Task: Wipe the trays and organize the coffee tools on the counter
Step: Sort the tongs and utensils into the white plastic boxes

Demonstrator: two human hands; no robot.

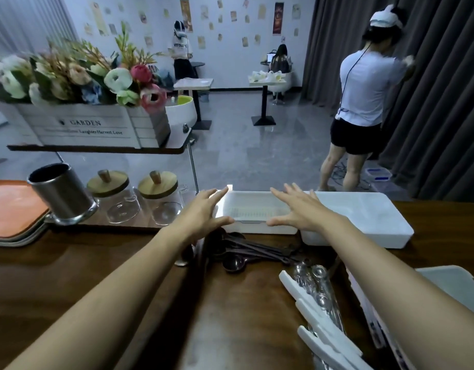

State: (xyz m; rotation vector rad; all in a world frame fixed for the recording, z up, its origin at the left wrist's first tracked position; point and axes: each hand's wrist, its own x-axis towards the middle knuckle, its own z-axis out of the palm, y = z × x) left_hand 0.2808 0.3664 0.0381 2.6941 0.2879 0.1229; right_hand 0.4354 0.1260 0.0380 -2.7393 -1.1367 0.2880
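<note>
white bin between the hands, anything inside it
The white bin shows only a bare ribbed floor in its middle. The left hand and right hand cover both ends, so those parts are unseen.

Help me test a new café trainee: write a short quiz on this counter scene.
1. True or false: the left hand and right hand are spread open, holding nothing.
2. What lies on the counter just nearer the person than the white bin? A. brown spoons B. flower box C. orange trays
3. How many wooden-lidded glass jars stand to the right of the metal cup?

Key: 1 true; 2 A; 3 two.
</note>
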